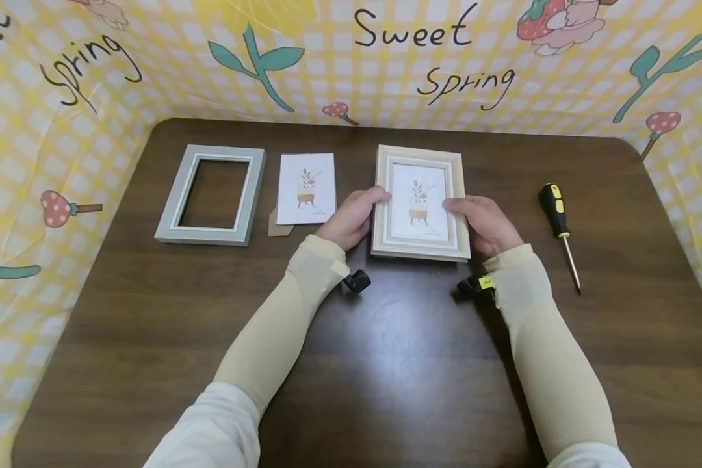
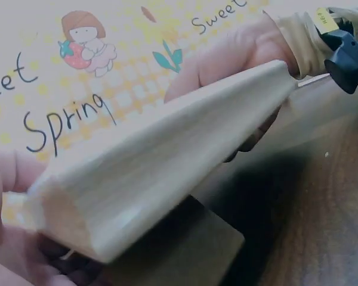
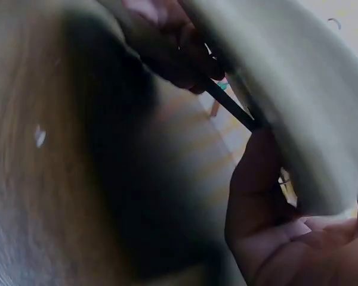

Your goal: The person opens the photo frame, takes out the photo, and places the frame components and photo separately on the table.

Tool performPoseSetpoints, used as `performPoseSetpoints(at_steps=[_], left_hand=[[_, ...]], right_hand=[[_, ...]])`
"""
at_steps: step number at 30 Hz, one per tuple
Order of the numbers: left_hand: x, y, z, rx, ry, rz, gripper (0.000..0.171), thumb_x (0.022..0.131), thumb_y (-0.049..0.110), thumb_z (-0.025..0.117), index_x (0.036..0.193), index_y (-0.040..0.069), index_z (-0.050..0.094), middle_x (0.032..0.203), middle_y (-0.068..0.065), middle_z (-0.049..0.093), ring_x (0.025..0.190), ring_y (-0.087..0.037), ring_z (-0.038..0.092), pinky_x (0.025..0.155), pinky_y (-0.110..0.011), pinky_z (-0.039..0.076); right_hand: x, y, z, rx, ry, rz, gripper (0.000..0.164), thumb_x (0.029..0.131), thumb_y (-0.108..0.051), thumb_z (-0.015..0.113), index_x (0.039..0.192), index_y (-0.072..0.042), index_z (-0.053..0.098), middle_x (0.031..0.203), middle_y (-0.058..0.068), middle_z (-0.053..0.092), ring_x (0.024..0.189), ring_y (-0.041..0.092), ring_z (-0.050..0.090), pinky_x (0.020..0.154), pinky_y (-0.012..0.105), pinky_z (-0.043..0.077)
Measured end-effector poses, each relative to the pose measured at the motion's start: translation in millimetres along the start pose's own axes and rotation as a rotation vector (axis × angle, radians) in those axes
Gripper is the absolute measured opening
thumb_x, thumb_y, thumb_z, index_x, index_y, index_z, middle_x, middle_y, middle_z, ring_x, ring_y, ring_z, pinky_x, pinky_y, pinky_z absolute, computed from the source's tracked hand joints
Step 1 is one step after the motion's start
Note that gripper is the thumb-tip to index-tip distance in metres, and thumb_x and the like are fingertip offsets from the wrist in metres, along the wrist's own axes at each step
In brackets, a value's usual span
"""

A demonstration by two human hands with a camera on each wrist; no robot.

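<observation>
A cream picture frame (image 1: 459, 182) with a potted-plant print (image 1: 434, 221) in its window is held between both hands, face up and tilted toward the head camera. My left hand (image 1: 351, 214) grips its left side, thumb on the front. On the opposite side, my right hand (image 1: 487, 221) grips it the same way, thumb over the front rim. Fingers of both hands curl behind the frame. The left wrist view shows the frame's long pale edge (image 2: 161, 161), with a flat panel (image 2: 209, 244) jutting out below. A thin dark strip (image 3: 230, 109) runs behind the frame in the right wrist view.
Left on the brown table (image 1: 327, 390) lies a grey-blue frame (image 1: 244, 201) with an open middle. Beside it, a plant print card (image 1: 292, 211) partly covers a brown piece (image 1: 279, 230). A black-and-yellow screwdriver (image 1: 556, 208) lies at right. Yellow checked cloth (image 1: 169, 58) walls the back and sides.
</observation>
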State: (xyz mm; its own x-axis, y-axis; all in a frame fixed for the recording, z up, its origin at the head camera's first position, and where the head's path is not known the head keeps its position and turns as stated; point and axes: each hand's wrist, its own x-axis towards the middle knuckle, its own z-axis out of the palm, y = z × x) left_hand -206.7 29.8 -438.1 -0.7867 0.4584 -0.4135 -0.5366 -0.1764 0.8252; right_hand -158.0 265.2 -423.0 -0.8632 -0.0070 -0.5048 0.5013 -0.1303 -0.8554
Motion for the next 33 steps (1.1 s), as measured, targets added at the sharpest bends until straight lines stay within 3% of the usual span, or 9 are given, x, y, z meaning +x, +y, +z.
performPoseSetpoints(at_steps=[7, 13, 19, 23, 26, 30, 33], left_hand=[[3.5, 0.4, 0.8, -0.010, 0.080, 0.014, 0.019, 0.096, 0.007, 0.053, 0.108, -0.005, 0.062, 0.102, -0.011, 0.067, 0.090, -0.016, 0.064, 0.080, -0.028, 0.054], [6.2, 2.3, 11.9, 0.135, 0.157, 0.051, 0.025, 0.096, 0.012, 0.058, 0.108, -0.007, 0.068, 0.092, -0.008, 0.070, 0.073, -0.011, 0.061, 0.067, -0.022, 0.049], [16.5, 1.5, 26.3, 0.345, 0.139, 0.082, 0.028, 0.095, 0.017, 0.061, 0.108, -0.007, 0.070, 0.102, -0.011, 0.069, 0.092, -0.015, 0.060, 0.086, -0.026, 0.047], [23.1, 1.0, 35.8, 0.420, 0.169, 0.080, 0.028, 0.094, 0.018, 0.063, 0.107, -0.007, 0.066, 0.106, -0.013, 0.063, 0.099, -0.022, 0.056, 0.094, -0.034, 0.045], [26.2, 0.7, 41.9, 0.457, 0.156, 0.064, 0.033, 0.096, 0.020, 0.062, 0.115, -0.007, 0.062, 0.113, -0.015, 0.061, 0.105, -0.025, 0.055, 0.099, -0.038, 0.044], [31.7, -2.6, 50.1, 0.484, 0.109, 0.024, 0.035, 0.099, 0.021, 0.061, 0.120, -0.006, 0.059, 0.115, -0.014, 0.061, 0.106, -0.023, 0.056, 0.098, -0.036, 0.044], [35.7, -6.0, 55.8, 0.482, 0.126, 0.021, 0.031, 0.098, 0.019, 0.062, 0.118, -0.005, 0.060, 0.109, -0.013, 0.063, 0.099, -0.022, 0.060, 0.089, -0.033, 0.048]], right_hand=[[16, -7, 6, -0.230, 0.076, -0.004, 0.050, 0.102, -0.019, 0.059, 0.142, 0.008, 0.044, 0.117, 0.015, 0.059, 0.084, 0.013, 0.066, 0.071, 0.028, 0.057], [20, -18, 0, -0.312, 0.113, 0.001, 0.052, 0.102, -0.020, 0.058, 0.142, 0.009, 0.044, 0.119, 0.019, 0.056, 0.078, 0.011, 0.066, 0.069, 0.026, 0.056], [19, -18, -14, -0.371, 0.164, 0.013, 0.052, 0.103, -0.022, 0.056, 0.142, 0.008, 0.043, 0.113, 0.014, 0.057, 0.075, 0.009, 0.064, 0.066, 0.025, 0.055], [18, -16, -21, -0.369, 0.162, 0.021, 0.050, 0.102, -0.024, 0.057, 0.140, 0.008, 0.045, 0.111, 0.011, 0.059, 0.078, 0.009, 0.064, 0.069, 0.026, 0.055], [16, -16, -27, -0.381, 0.172, 0.015, 0.050, 0.102, -0.024, 0.057, 0.139, 0.007, 0.046, 0.110, 0.011, 0.059, 0.078, 0.009, 0.063, 0.068, 0.026, 0.055], [13, -17, -38, -0.401, 0.196, 0.030, 0.050, 0.103, -0.023, 0.056, 0.141, 0.008, 0.045, 0.112, 0.012, 0.058, 0.076, 0.008, 0.063, 0.066, 0.025, 0.055], [12, -18, -46, -0.420, 0.192, 0.033, 0.051, 0.103, -0.023, 0.057, 0.140, 0.009, 0.045, 0.111, 0.013, 0.058, 0.075, 0.008, 0.063, 0.066, 0.026, 0.055]])
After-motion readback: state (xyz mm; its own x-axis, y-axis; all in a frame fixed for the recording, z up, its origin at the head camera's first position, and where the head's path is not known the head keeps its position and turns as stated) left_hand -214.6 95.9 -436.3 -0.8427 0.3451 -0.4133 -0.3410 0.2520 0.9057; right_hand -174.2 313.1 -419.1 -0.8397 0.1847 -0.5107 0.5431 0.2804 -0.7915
